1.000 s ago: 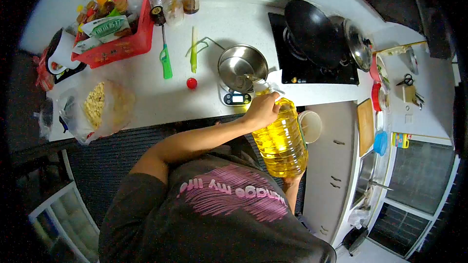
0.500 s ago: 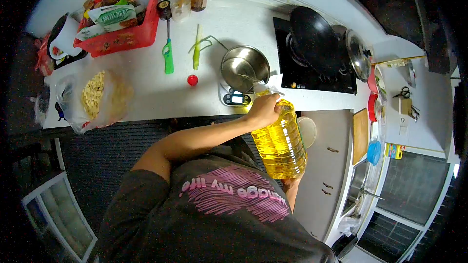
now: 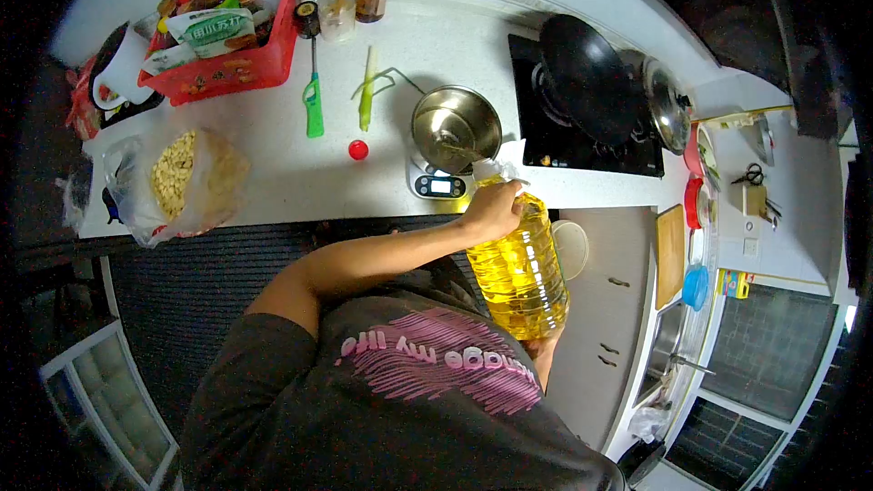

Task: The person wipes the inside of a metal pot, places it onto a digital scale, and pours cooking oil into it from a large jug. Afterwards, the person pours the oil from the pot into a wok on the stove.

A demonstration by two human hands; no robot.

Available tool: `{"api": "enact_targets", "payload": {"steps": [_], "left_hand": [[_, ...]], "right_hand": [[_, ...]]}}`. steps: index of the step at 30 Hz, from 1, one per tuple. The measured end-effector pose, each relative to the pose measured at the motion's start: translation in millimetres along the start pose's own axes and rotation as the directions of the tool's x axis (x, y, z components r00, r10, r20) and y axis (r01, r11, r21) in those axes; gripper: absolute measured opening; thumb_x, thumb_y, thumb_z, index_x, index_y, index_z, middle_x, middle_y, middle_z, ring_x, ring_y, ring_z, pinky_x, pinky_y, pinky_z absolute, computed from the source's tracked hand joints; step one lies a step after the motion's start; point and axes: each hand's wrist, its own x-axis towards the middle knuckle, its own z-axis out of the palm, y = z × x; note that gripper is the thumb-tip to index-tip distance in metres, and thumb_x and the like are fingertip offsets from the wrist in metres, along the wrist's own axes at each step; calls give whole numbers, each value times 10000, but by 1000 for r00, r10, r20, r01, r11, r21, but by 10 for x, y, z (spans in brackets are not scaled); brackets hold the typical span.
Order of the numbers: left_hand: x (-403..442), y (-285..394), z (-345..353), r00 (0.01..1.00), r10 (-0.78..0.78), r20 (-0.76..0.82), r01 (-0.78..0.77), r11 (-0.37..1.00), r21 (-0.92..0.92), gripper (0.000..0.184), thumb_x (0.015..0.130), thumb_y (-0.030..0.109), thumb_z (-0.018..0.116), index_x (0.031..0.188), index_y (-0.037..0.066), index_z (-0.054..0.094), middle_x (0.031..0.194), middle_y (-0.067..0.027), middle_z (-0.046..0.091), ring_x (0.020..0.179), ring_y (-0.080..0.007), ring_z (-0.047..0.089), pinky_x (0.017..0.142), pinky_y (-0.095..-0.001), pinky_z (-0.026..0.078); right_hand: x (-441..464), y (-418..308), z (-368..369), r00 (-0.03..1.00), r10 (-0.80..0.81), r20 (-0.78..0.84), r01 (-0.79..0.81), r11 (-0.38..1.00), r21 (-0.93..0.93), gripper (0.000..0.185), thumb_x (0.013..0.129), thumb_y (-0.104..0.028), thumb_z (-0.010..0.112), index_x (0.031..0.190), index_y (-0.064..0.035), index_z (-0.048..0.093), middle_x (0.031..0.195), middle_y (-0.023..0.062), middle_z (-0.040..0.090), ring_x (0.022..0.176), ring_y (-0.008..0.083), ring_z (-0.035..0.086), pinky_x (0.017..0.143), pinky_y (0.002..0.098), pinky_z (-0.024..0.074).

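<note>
My left hand (image 3: pixel 492 212) is wrapped round the neck end of a large clear bottle of yellow cooking oil (image 3: pixel 520 268). Under the bottle's base, my right hand (image 3: pixel 543 347) supports it, its fingers mostly hidden. The bottle is tilted, its mouth at the near rim of a steel saucepan (image 3: pixel 417 132). A thin streak runs from the mouth into the pan. The pan stands on a kitchen scale (image 3: pixel 440 185) with a lit display. Something white, like paper (image 3: pixel 512 153), shows beside the mouth. A red cap (image 3: pixel 358 150) lies on the counter to the left.
A green lighter (image 3: pixel 314 109) and a green onion stalk (image 3: pixel 367 95) lie behind the cap. A red basket (image 3: pixel 223 82) holds condiments. Peanuts fill a plastic bag (image 3: pixel 177 177) near the front edge. At right, a black wok (image 3: pixel 589 77) sits on the stove (image 3: pixel 546 150).
The bottle's base has dropped slightly and shifted a little left. Both hands keep their hold, and the pan stays on the scale.
</note>
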Motion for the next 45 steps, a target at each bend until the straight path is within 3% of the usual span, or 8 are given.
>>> {"api": "enact_targets", "payload": {"steps": [5,10,13,18,24,33,39,45], "left_hand": [[-11,16,20,999,25,-22,-25,999,22,272,763,119,526,1012,17,565,849,-216,612,796,-366,597,707,-426,469],[4,-8,42,999,32,-13,-32,999,27,276,771,129,528,1023,22,561,851,-214,612,797,-366,596,704,-428,468],[-7,31,26,999,25,-27,-24,1000,20,272,771,125,525,1017,15,561,855,-216,610,799,-369,592,711,-429,464],[-24,86,-28,1000,-17,-12,17,1000,-19,268,771,117,521,1010,1,559,876,-225,605,820,-372,586,736,-426,457],[-14,44,-16,1000,-5,-11,5,1000,-25,265,772,123,528,1003,-4,557,901,-226,601,847,-370,581,752,-427,451],[26,47,-60,999,-40,31,40,999,17,304,763,135,530,1012,-40,541,899,-230,608,837,-353,594,750,-414,458],[30,5,-28,998,-51,-26,50,998,-29,259,785,148,532,1005,14,560,892,-214,607,834,-356,589,734,-422,454],[36,68,-93,996,-86,13,86,996,-10,267,779,147,537,1012,18,561,900,-199,609,835,-350,589,729,-418,455]], "right_hand": [[-62,-1,-6,999,-18,31,18,999,-30,451,906,-357,334,1221,-56,450,1136,118,551,991,282,565,814,447,491],[-83,-41,-23,999,-10,41,11,1000,-11,400,895,-214,353,1219,1,445,1171,150,529,997,274,564,836,429,483],[-19,-24,-128,998,-30,58,34,998,-62,406,897,-229,350,1219,-2,446,1174,144,530,1006,270,560,840,429,479],[-99,-49,-97,999,-32,-18,33,999,20,417,887,-312,417,1200,-41,465,1098,120,563,934,268,586,775,415,506],[-148,-117,71,999,-50,3,50,999,-22,418,879,-292,441,1198,-22,460,1089,123,564,929,263,588,772,416,508],[-112,-174,63,999,-33,9,33,999,-30,433,882,-315,420,1213,-39,448,1102,113,560,940,268,585,777,424,506],[-176,-205,131,999,-50,-14,49,998,-40,419,886,-296,404,1205,-29,453,1113,119,556,948,263,582,786,417,505],[-58,-214,-3,999,-39,22,41,996,-82,430,891,-307,380,1213,-31,446,1144,122,541,989,264,566,818,420,492]]}}
